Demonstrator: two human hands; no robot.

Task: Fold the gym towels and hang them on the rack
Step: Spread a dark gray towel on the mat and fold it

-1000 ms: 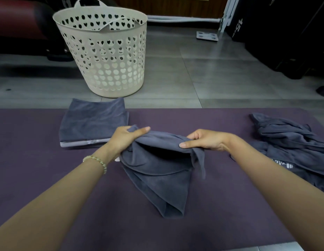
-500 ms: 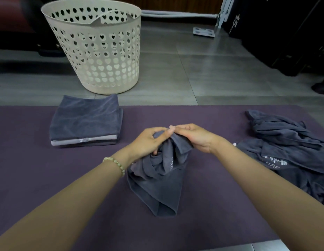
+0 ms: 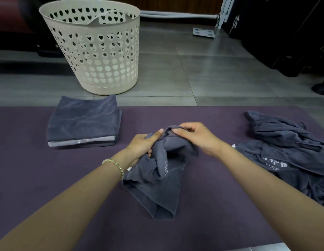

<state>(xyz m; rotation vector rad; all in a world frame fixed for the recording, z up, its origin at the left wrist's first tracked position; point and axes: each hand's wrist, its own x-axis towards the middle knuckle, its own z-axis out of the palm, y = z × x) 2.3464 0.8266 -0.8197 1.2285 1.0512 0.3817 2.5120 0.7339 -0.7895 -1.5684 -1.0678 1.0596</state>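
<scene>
step: you're finding the towel (image 3: 157,180) edge before folding.
left hand (image 3: 142,146): clutches bunched cloth.
right hand (image 3: 195,137): pinches the top edge.
next: spread it flat on the mat (image 3: 49,178).

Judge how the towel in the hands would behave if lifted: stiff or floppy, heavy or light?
Probably floppy: the towel bunches and droops between the left hand and right hand. Likely light: a mere pinch lifts its edge.
</scene>
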